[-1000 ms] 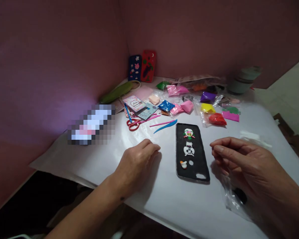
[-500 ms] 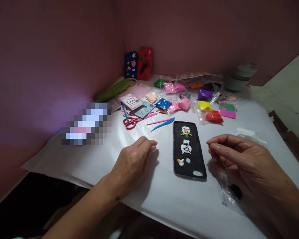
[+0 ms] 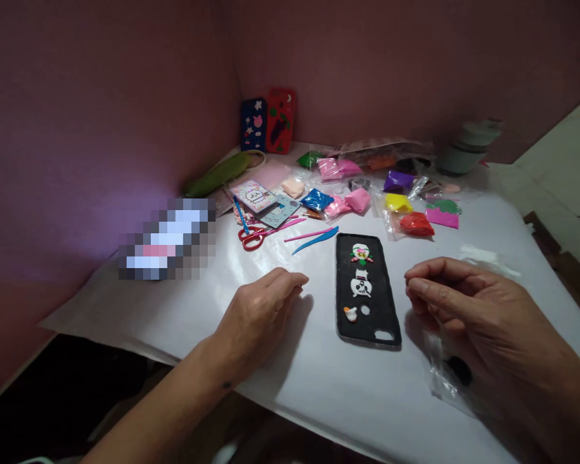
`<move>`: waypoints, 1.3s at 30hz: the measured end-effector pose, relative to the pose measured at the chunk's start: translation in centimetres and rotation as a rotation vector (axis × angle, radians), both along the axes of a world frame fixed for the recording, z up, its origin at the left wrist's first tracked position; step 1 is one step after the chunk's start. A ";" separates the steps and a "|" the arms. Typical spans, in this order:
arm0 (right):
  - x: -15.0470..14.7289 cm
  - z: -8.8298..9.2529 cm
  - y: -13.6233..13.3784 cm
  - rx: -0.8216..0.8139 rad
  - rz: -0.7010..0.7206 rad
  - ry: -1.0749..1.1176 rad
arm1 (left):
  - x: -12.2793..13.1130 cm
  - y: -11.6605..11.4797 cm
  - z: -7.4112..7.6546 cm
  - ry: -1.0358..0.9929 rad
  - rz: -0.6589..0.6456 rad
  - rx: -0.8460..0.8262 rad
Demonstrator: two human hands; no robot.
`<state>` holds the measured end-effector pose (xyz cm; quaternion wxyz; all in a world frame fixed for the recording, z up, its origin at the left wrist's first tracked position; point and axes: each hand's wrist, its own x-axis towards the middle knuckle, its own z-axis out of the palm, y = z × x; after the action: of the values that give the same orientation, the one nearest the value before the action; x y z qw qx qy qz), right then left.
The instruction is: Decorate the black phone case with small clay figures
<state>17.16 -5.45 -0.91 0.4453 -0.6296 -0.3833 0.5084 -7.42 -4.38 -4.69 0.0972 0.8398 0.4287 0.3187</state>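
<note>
A black phone case [image 3: 367,322] with small clay figures on it lies on the white table sheet [image 3: 319,386] between my hands. To the left of the case, my left hand [image 3: 258,316] rests on the sheet with its fingers curled under, and I see nothing in it. On the other side of the case, my right hand [image 3: 468,309] has its fingers pinched together above a clear plastic bag [image 3: 447,374] with a bit of black clay inside. Whether the fingers grip the bag is hidden.
Behind the case lie a blue modelling tool [image 3: 319,240], red scissors [image 3: 254,237] and several bags of coloured clay [image 3: 406,209]. Two decorated phone cases [image 3: 270,124] lean on the back wall. A grey jar [image 3: 466,151] stands at back right. A blurred-out item [image 3: 167,240] lies at left.
The view has shifted slightly, so everything sits a little lower-left. Both hands have stayed almost still beside the black case.
</note>
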 end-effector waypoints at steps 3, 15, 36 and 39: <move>-0.2 0.2 0.0 -0.011 0.006 0.001 | -0.1 -0.1 0.2 -0.002 -0.005 0.016; -0.2 0.1 -0.1 0.006 0.011 -0.046 | -0.1 -0.1 -0.3 0.028 0.047 0.037; -0.2 1.1 -0.9 0.058 0.057 0.050 | 0.0 0.0 0.0 0.027 0.092 0.070; -0.1 1.7 -1.7 0.024 0.035 0.093 | -0.1 0.1 -0.1 0.031 0.095 0.073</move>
<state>17.08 -7.14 0.79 0.4610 -0.5933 -0.3792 0.5401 -7.50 -4.26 -4.75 0.0444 0.8262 0.4577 0.3256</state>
